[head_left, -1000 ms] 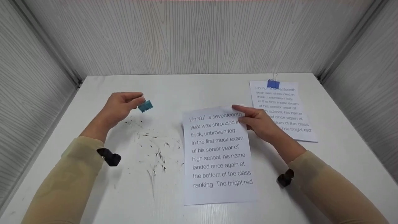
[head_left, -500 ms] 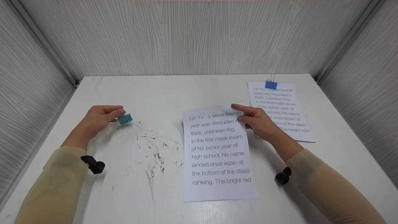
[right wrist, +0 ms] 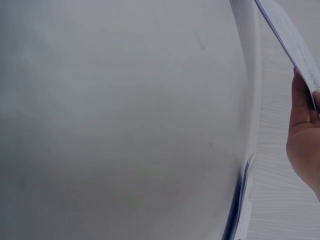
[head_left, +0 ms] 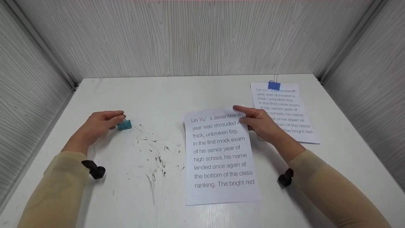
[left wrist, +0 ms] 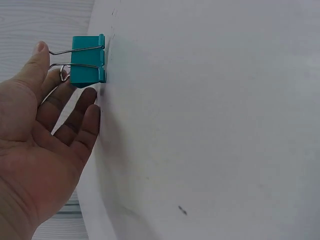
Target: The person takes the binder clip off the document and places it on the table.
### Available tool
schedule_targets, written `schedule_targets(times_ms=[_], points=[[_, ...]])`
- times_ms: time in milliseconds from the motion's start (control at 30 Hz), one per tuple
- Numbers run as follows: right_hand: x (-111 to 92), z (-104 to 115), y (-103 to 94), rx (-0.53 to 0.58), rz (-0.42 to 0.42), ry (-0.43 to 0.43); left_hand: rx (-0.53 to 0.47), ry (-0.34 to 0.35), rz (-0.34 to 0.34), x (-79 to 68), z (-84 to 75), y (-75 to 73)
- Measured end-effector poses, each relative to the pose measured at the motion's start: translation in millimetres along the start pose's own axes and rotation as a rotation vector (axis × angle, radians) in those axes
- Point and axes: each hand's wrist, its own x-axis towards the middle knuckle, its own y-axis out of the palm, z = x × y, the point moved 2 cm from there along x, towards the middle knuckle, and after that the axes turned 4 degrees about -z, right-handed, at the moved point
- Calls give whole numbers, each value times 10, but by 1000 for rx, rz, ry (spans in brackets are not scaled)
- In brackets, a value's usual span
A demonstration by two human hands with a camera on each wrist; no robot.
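Observation:
On the left, my left hand (head_left: 98, 126) pinches a teal binder clip (head_left: 124, 124) by its wire handles, between thumb and index finger. The left wrist view shows the clip (left wrist: 86, 61) with its jaw edge right at the table surface, the other fingers loosely bent below. My right hand (head_left: 261, 123) pinches the upper right corner of a printed paper stack (head_left: 221, 155), thumb on the front face. That stack tilts up off the table at its top, its lower edge close to the tabletop. In the right wrist view the papers (right wrist: 290, 37) show edge-on above the hand.
A second printed stack (head_left: 280, 110) lies behind my right hand, with a blue binder clip (head_left: 274, 85) on its top edge. Dark scuff marks (head_left: 159, 160) streak the white table (head_left: 164, 95). Wood-grain panels (head_left: 190, 38) wall in the back and both sides.
My left hand has moved left and toward me with the teal clip, coming down to the table surface. The right hand and its papers have barely moved.

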Motion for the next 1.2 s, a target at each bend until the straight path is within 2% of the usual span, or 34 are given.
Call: schedule_targets(times_ms=[367, 500, 633, 733, 833, 967, 1200], points=[[39, -45, -3, 0, 6, 4, 40, -14, 1, 15, 18, 24], [41, -49, 0, -2, -6, 18, 67, -15, -20, 9, -7, 25], [52, -48, -3, 1, -6, 21, 129, 3, -123, -5, -105, 56], [64, -50, -17, -21, -8, 12, 168, 68, -220, -29, -273, 126], [71, -43, -29, -100, -18, -4, 213, 167, -261, -66, -503, 263], [66, -18, -26, -268, -25, -40, 290, 284, -242, -148, -815, 544], [-2, 64, 17, -608, -56, -74, 412, 383, -183, -365, -1174, 1069]])
